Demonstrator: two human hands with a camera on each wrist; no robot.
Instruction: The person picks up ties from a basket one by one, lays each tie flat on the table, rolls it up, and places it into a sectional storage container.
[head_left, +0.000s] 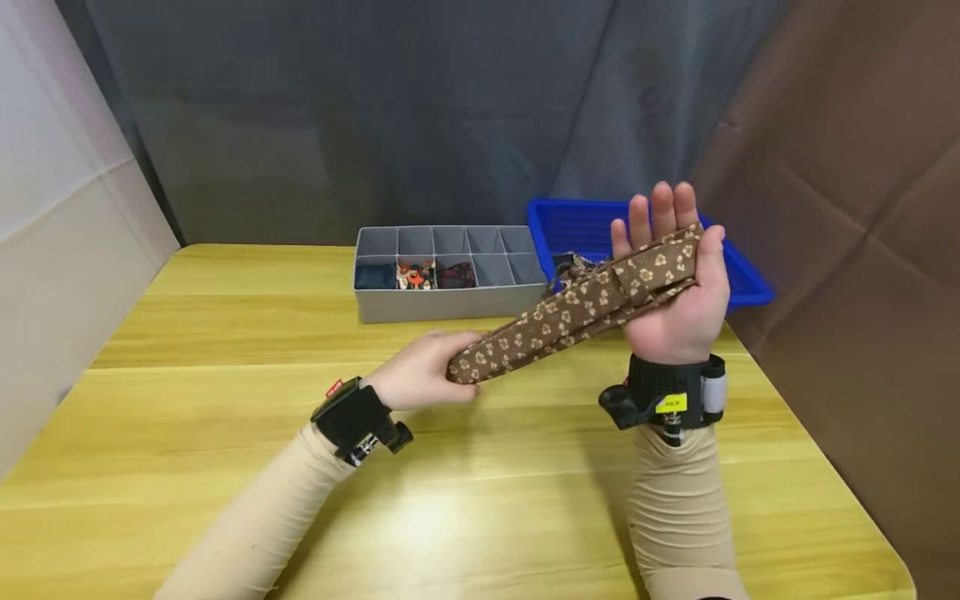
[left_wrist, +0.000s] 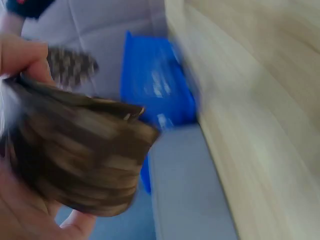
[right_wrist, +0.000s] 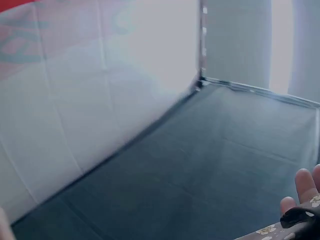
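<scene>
A long brown fabric strap [head_left: 577, 312] carries a pattern of small cream flowers. The wooden table [head_left: 225, 350] is yellow with pale grain streaks. Near its far edge stands a grey plastic divided organiser box [head_left: 450, 304], with dark blue, orange-and-white and dark red items in its compartments. At the far right corner sits a bright blue plastic basket [head_left: 577, 225]. Both sleeves [head_left: 678, 508] are beige; the wrist straps [head_left: 660, 387] are black.
</scene>
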